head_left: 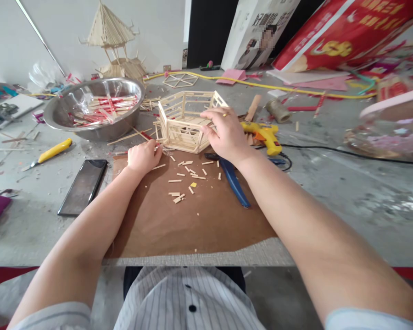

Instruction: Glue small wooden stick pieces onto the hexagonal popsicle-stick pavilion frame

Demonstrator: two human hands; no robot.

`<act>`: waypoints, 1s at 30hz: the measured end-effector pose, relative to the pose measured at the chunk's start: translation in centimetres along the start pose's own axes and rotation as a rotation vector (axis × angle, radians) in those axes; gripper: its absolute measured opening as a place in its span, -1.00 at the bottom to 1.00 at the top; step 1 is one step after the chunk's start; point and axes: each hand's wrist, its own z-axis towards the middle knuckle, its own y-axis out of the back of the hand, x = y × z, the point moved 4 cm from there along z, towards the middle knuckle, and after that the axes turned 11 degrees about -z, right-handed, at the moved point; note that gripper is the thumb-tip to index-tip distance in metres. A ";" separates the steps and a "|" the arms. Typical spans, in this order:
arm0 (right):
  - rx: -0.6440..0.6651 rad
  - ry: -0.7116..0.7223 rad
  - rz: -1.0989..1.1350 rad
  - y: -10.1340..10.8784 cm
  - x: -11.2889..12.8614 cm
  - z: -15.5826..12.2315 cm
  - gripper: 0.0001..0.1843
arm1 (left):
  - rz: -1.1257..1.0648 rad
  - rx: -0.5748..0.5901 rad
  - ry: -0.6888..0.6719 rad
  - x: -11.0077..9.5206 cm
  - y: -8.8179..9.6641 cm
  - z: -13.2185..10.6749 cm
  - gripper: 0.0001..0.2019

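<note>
A hexagonal frame of wooden sticks [184,117] stands at the far edge of a brown paper sheet [192,220]. My right hand [225,133] rests on the frame's right side, fingers curled round its rim. My left hand [143,156] lies closed on the paper just left of the frame's base, pinching a thin stick near the lower corner. Several short stick offcuts [189,176] are scattered on the paper between my hands.
A steel bowl [122,128] of red-and-white sticks sits at the back left, a stick pagoda [112,41] behind it. A yellow glue gun [265,135] and blue-handled pliers [236,181] lie right of the frame. A phone [83,185] and a yellow-handled knife [53,151] lie at left.
</note>
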 end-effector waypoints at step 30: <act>0.694 0.164 -0.163 -1.2 4.7 -3.0 -0.78 | -0.038 0.261 -0.511 -3.6 -0.1 -3.0 -0.68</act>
